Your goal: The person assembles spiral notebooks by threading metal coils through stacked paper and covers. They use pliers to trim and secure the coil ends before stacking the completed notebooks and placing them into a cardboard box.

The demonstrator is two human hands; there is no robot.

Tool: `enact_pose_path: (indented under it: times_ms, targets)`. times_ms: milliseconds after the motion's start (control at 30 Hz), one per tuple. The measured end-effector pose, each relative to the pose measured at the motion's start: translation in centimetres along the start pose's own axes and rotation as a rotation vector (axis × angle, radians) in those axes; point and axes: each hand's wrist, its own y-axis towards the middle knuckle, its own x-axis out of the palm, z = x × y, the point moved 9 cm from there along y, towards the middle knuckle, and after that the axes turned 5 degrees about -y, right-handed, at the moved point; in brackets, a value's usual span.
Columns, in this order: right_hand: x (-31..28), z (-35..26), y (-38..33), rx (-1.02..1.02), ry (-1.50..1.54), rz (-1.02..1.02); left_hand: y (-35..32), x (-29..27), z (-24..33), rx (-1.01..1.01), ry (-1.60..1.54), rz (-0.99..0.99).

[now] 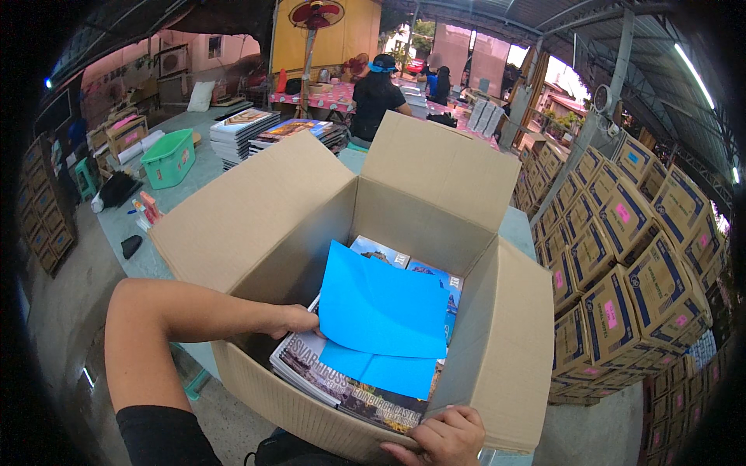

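While the left hand (299, 320) reaches into the open cardboard box (264, 225) on the desk's near edge, fingers curled on the magazine stack (342, 384) under blue sheets (381, 311), the right hand (443, 439) grips the box's near wall.

1. The left hand (299, 320) is reaching inside the cardboard box (272, 225); its fingertips are disappearing behind the blue paper sheet (381, 311), so its grasp is not showing.
2. The blue sheet is covering most of the stacked books (353, 388), leaving only their near edge and two far corners showing.
3. The right hand (443, 439) is gripping the box's near wall, with its wrist running off the lower edge.
4. The box walls are hiding how deep the stack is going.
5. The stacked cartons (622, 264) are fading into the dark fisheye rim at right.
6. The person in black (376, 97) is standing back-turned, hands hidden.
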Motion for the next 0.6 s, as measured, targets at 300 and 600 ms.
enact_pose_path:
  times_ms: [300, 600]
  targets:
    - [0.1, 0.2, -0.2, 0.014, 0.007, 0.008, 0.8, 0.6, 0.1, 0.045, -0.092, -0.060]
    - [0.3, 0.0, 0.1, 0.016, -0.008, -0.016, 0.3, 1.0, 0.6, 0.095, -0.118, -0.100]
